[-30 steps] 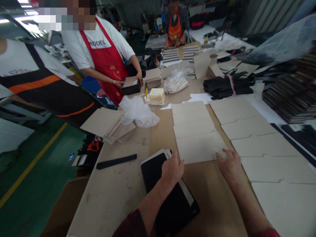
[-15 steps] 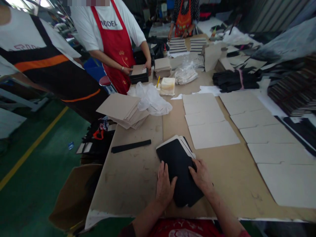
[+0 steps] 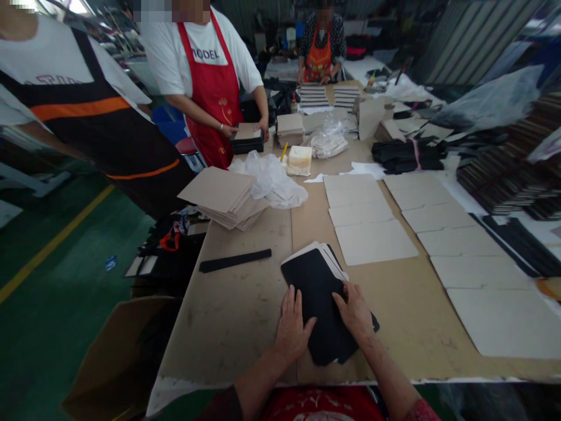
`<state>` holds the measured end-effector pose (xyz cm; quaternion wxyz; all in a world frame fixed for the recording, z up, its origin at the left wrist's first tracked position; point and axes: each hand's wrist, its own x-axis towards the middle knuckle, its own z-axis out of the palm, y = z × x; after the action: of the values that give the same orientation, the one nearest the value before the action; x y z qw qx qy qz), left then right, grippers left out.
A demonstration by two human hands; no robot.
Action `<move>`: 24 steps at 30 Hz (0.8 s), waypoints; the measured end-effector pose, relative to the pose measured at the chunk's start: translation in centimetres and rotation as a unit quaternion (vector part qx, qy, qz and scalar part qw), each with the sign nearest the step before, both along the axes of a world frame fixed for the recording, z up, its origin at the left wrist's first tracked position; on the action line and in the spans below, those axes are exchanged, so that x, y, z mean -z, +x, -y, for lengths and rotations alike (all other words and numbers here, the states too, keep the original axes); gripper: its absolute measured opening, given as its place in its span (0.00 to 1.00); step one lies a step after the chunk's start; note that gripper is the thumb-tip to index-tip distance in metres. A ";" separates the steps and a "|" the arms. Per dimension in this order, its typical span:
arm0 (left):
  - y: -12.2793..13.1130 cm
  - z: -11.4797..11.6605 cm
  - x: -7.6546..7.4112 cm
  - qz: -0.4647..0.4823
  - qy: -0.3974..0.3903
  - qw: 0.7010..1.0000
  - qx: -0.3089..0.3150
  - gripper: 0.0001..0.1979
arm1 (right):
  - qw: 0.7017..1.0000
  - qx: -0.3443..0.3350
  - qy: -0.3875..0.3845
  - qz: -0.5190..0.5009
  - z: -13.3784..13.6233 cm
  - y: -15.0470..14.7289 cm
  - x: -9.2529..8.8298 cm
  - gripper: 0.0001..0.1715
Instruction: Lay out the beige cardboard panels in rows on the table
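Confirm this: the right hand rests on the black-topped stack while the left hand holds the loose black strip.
Wrong about the left hand: the head view shows it at the left edge of the black-topped stack, while the loose black strip lies apart from it. The right hand does rest on the stack.

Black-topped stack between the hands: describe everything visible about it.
The black-topped stack lies on the brown table surface, its far end angled leftward. Its top piece is matte, dark and roughly rectangular; pale, board-like edges and more black show beneath, unevenly fanned at the far end. The left hand rests at its left edge, the right hand at its right.
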<state>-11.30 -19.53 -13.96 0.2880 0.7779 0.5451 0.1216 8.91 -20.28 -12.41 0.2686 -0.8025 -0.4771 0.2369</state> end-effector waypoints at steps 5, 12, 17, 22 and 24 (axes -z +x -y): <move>0.3 0.3 0.4 -0.007 0.008 1.000 -0.009 0.35 | 1.000 -0.016 0.012 -0.002 -0.3 0.4 -0.1 0.22; 0.1 0.0 0.4 -0.004 0.007 1.000 0.003 0.35 | 0.996 0.023 -0.018 -0.085 -1.1 0.5 -1.5 0.12; -0.5 1.2 -4.4 0.024 0.051 0.997 0.052 0.51 | 0.957 0.006 -0.038 -0.287 -0.8 -0.8 -5.7 0.18; -1.4 2.7 -8.7 0.008 0.153 0.978 0.144 0.66 | 0.815 0.088 0.027 -0.572 -1.1 -3.3 -9.8 0.21; -2.0 2.4 -9.2 0.010 0.182 0.971 0.151 0.57 | 0.806 0.086 0.050 -0.584 -1.4 -4.1 -10.7 0.21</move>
<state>-13.31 -21.93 -4.80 0.1617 0.8895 0.3867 0.1818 4.86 -18.88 -1.66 0.5554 -0.5362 -0.1702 0.6125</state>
